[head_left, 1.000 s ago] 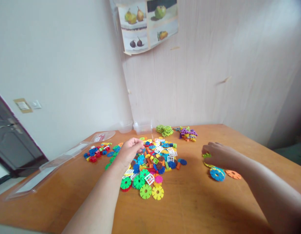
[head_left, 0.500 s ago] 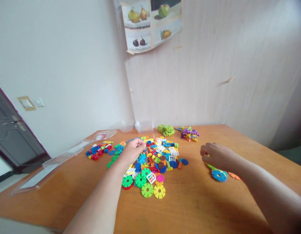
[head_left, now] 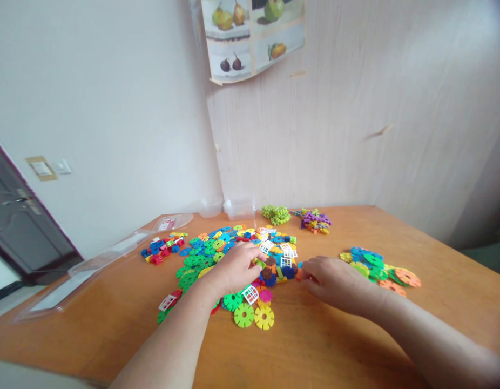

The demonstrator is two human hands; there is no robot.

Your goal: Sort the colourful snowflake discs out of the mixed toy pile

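Many discs (head_left: pixel 201 260), left hand (head_left: pixel 237 266) hiding some

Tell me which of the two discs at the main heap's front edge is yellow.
The right disc; the left disc beside it is light green.

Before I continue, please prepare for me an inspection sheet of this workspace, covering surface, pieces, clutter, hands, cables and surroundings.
Surface: brown wooden table.
Pieces: large mixed pile of notched discs, small blocks and white lattice pieces; smaller disc group at right.
Clutter: red-and-blue blocks at left; light-green stack, purple-topped heap and clear containers at the back; flat clear plastic along the left edge.
Hands: left hand over the mixed pile, right hand beside its right edge; cannot tell whether either grip holds anything.
Cables: nothing seen.
Surroundings: fruit picture on the wall; door at far left.
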